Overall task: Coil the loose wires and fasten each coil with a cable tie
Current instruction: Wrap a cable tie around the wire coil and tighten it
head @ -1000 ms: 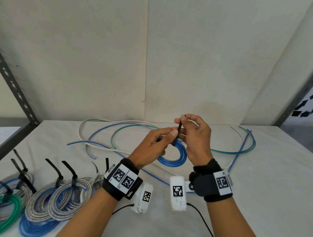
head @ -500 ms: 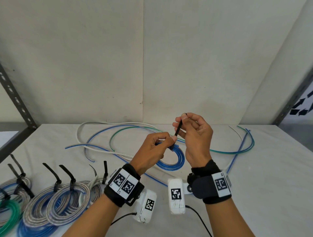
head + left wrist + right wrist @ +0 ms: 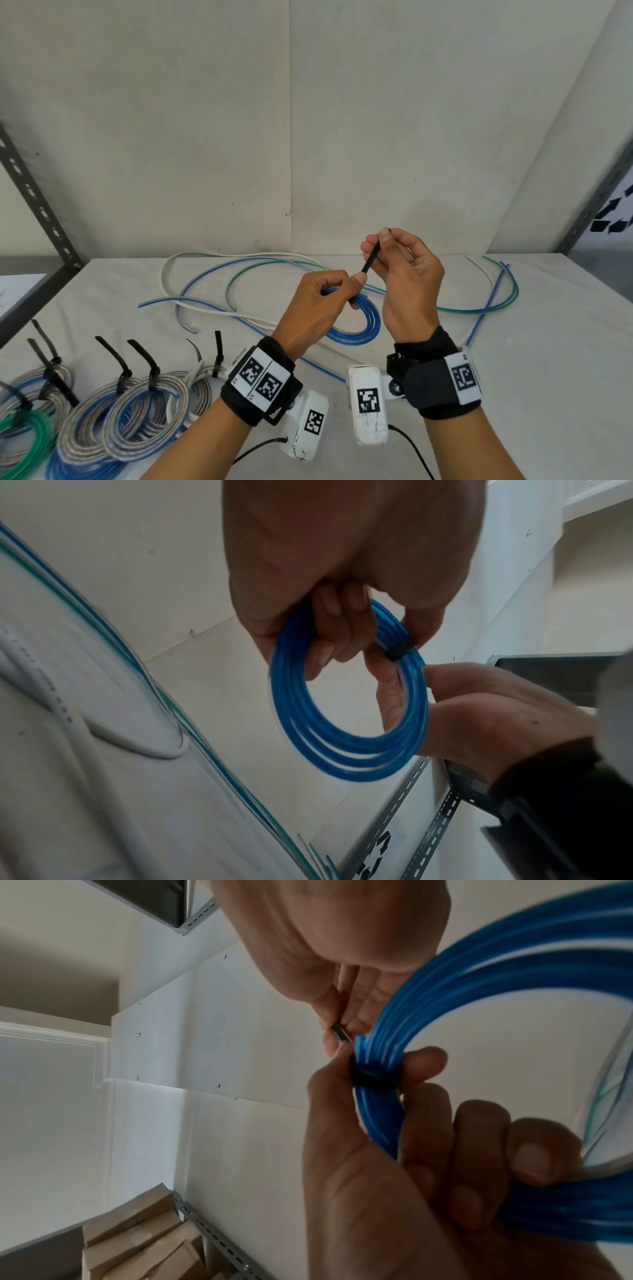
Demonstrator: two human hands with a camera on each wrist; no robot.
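1. The step in hand seems to be the fastening of one coil: the blue coil (image 3: pixel 359 317) is held in the air above the middle of the surface (image 3: pixel 513 359), and a black cable tie (image 3: pixel 370 262) is already wrapped around its strands.
2. The left hand (image 3: pixel 317 313) has its grip closed on the blue coil, with thumb and fingers pinching the strands just beside the tie's band, as the left wrist view shows.
3. The right hand (image 3: pixel 404 277) has its grip closed on the free tail of the cable tie, which it pinches between thumb and forefinger; the tail runs up and away from the coil.
4. The band looks snug on the strands in the right wrist view, but how tight it is cannot be told.
5. The next move probably calls for a steady pull on the tail while the left hand holds the strands together.
6. Finished coils (image 3: pixel 113 414) with black ties lie at the near left corner of the surface, and loose wires (image 3: pixel 212 301) lie toward its far edge, so more coils are left to do.
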